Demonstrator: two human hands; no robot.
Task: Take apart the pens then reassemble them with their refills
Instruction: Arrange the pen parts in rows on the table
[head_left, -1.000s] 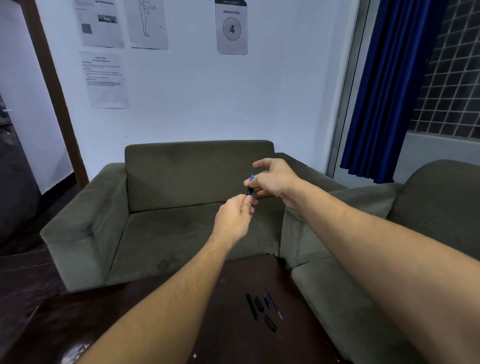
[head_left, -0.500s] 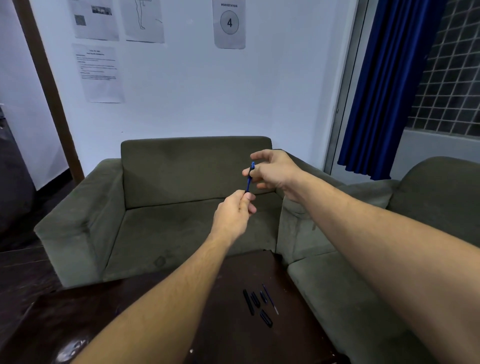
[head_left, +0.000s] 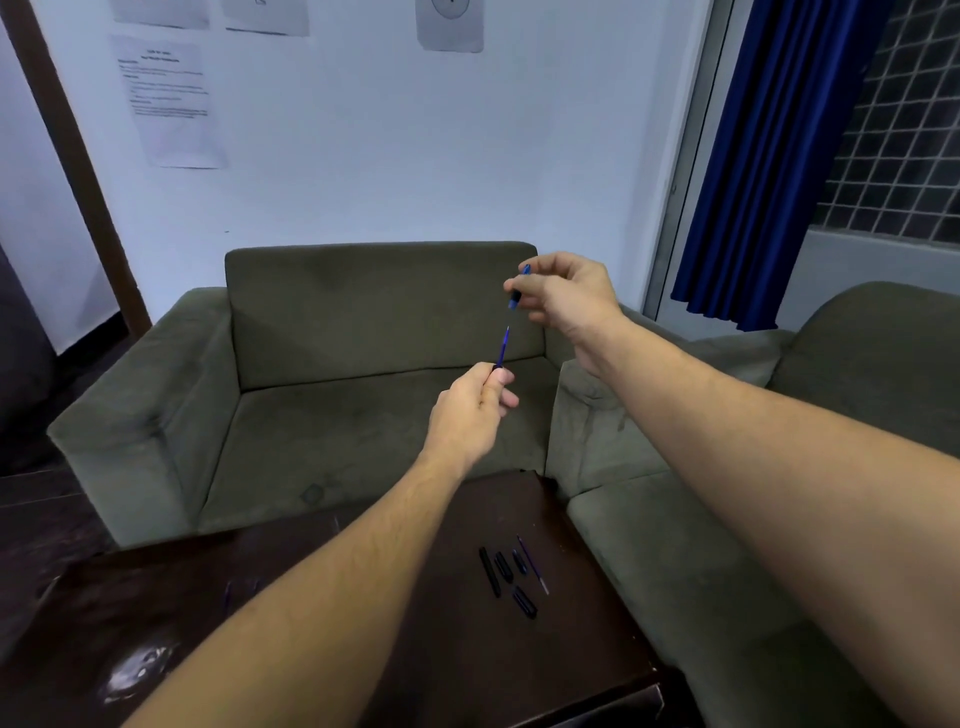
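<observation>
Pen: found split in two, both halves held in the air over the sofa (head_left: 363, 426) seat, beyond the far edge of the bench (head_left: 260, 623).

Left hand (head_left: 475, 410): fingers curled, thumb and forefinger pinched round the lower section (head_left: 493, 367). Only a dark edge of that section shows above the grip. The blue refill (head_left: 504, 347) is seen standing out of the grip, long axis up and slightly to the right, tip bare.

Right hand (head_left: 566, 296): the upper barrel (head_left: 515, 297) is pinched between thumb and fingertips, with the other fingers loosely curled. It is held above and just right of the refill tip, with a clear gap between them. The barrel's axis is judged roughly in line with the refill's. The right hand is the higher and farther; the left hand is nearer the bench.

Judged: this pen is pulled apart, and the refill is not yet drawn from the lower section.

No container is noted. On the bench, right of centre, the loose parts (head_left: 503, 566) of another pen are laid side by side. A second refill (head_left: 531, 564) lies just to their right.
</observation>
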